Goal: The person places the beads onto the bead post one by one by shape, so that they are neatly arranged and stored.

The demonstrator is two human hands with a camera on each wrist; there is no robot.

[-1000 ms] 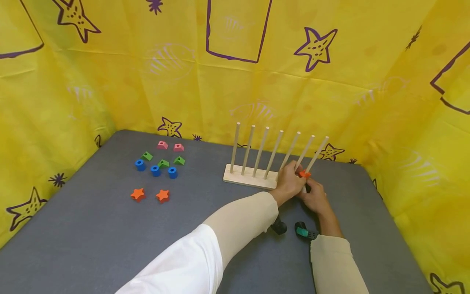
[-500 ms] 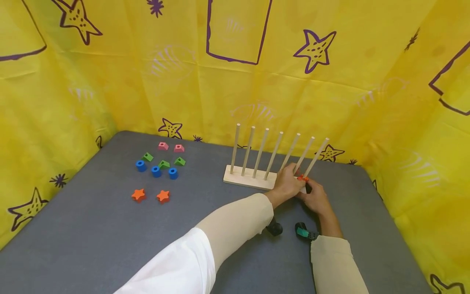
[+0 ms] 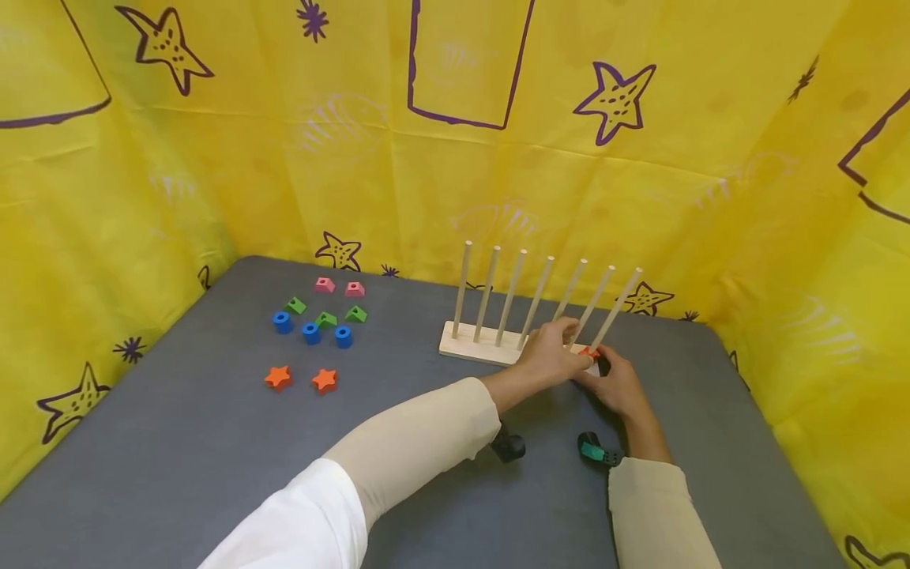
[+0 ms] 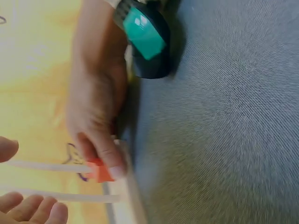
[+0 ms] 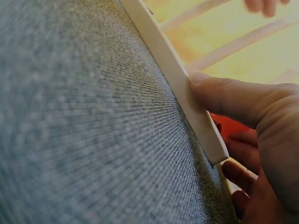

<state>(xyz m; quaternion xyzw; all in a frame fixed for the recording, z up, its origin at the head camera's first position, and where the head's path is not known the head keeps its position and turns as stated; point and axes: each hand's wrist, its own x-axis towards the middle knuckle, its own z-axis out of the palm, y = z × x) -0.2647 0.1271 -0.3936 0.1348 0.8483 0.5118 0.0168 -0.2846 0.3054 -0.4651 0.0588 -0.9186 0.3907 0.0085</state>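
A wooden peg stand [image 3: 471,345] has a row of several upright rods on a pale base. Low on its rightmost rod sits an orange star [image 4: 99,171], down at the base. My right hand [image 3: 617,386] grips the stand's right end. Its thumb [image 5: 224,95] lies along the front edge of the base, with the other fingers curled behind, beside the star. My left hand [image 3: 547,359] is over the right part of the base, fingers loosely spread about the last rods. In the left wrist view, those fingers [image 4: 28,210] are apart from the star.
To the left on the grey table [image 3: 213,442] lie two orange stars [image 3: 325,381], several blue cylinders [image 3: 310,333], green triangular blocks [image 3: 326,319] and two pink blocks [image 3: 355,289]. A yellow patterned cloth [image 3: 441,174] rises behind and around the table.
The orange star has slid down the rightmost rod to the base. My left hand has come off it and drawn slightly left with its fingers loosened. My right hand stays on the stand's end.
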